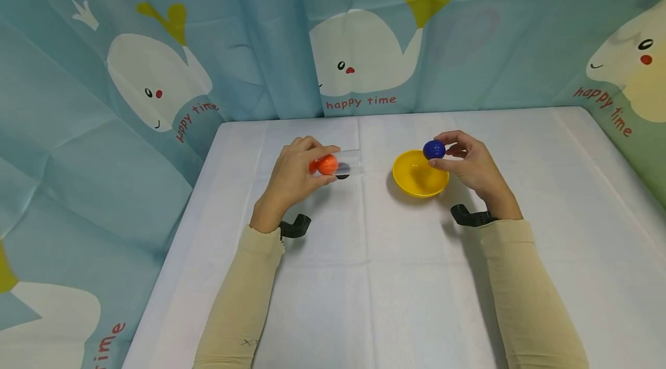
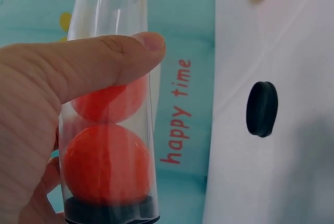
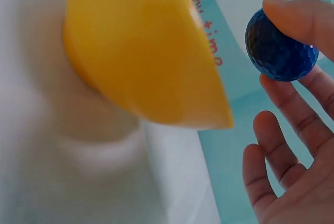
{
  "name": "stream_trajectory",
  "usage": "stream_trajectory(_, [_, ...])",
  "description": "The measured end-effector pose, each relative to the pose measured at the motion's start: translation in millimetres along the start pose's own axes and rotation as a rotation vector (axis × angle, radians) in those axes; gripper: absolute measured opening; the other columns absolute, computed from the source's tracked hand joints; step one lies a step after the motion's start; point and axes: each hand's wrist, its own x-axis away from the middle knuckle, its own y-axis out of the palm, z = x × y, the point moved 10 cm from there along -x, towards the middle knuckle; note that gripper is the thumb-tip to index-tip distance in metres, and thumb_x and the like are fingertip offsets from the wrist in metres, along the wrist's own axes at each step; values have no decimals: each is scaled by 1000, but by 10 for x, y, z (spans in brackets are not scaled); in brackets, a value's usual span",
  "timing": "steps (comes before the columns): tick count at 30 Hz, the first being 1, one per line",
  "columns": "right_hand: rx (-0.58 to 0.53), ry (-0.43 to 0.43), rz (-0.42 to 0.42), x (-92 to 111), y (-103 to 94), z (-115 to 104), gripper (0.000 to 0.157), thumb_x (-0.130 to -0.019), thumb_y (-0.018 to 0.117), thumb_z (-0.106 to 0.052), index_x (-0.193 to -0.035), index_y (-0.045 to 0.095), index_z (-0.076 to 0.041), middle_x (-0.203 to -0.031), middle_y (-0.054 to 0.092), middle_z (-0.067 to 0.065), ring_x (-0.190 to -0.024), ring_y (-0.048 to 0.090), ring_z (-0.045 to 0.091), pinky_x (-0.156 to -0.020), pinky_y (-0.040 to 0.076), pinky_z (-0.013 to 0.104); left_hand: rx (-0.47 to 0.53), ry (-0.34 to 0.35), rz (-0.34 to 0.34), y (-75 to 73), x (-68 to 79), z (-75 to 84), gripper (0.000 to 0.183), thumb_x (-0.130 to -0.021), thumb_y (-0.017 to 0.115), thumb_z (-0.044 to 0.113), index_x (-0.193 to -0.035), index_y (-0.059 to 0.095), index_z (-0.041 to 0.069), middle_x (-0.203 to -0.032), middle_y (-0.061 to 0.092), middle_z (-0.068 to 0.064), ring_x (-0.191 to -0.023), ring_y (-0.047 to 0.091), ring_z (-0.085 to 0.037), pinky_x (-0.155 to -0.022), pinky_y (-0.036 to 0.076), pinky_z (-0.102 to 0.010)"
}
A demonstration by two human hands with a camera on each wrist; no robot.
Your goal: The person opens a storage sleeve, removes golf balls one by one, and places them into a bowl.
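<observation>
Left hand (image 1: 293, 175) is gripping tube (image 2: 112, 104) with two orange balls (image 2: 107, 164); right hand (image 1: 470, 163) is pinching blue ball (image 1: 434, 150) over bowl (image 1: 416, 181). Likely next: aligning ball with tube mouth.

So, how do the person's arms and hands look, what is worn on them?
Both arms wear long, close-fitting beige sleeves that end at the wrists. The left hand and right hand are bare, with no gloves or rings visible. Under each wrist sits a small black camera mount, the other on the right. A small dark mark shows on the left sleeve.
</observation>
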Motion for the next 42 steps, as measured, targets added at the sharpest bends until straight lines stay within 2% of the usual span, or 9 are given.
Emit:
stream_trajectory(5, [-8,-14,-26,-32,54,46,49,-88,82,-22,-131,61,-8,-123,60,-3,-117,47,21,-106,35,41,1,1,4,-2,6,0,55,-77,92,25,-128,73,22,-105,66,-4,-101,57,-24,-82,43,-40])
stream_trajectory(10, [-12,-50,-46,-45,114,26,49,-87,82,-18,-131,62,-6,-128,56,3,-123,45,27,-111,32,45,4,3,5,-4,4,4,55,-76,92,25,-128,73,22,-104,66,-4,-101,57,-24,-81,43,-40])
stream_trajectory(22, [93,-43,-130,-45,301,98,46,-89,80,-16,-130,62,-5,-141,50,18,-130,44,38,-114,33,55,2,4,-2,12,-2,3,54,-77,92,25,-128,73,22,-105,66,-4,-102,57,-24,-83,43,-41])
stream_trajectory(34, [142,15,-183,-53,390,187,47,-91,78,-17,-134,60,-8,-150,47,18,-141,35,43,-119,24,64,6,2,7,17,-2,-12,54,-76,93,24,-127,74,22,-105,66,-4,-101,57,-24,-81,43,-40])
stream_trajectory(42, [101,34,-199,-49,396,198,40,-96,73,-24,-130,61,-7,-154,46,16,-143,35,40,-119,25,62,11,9,6,21,-3,-7,55,-76,93,25,-127,74,21,-104,66,-3,-100,57,-24,-81,43,-40])
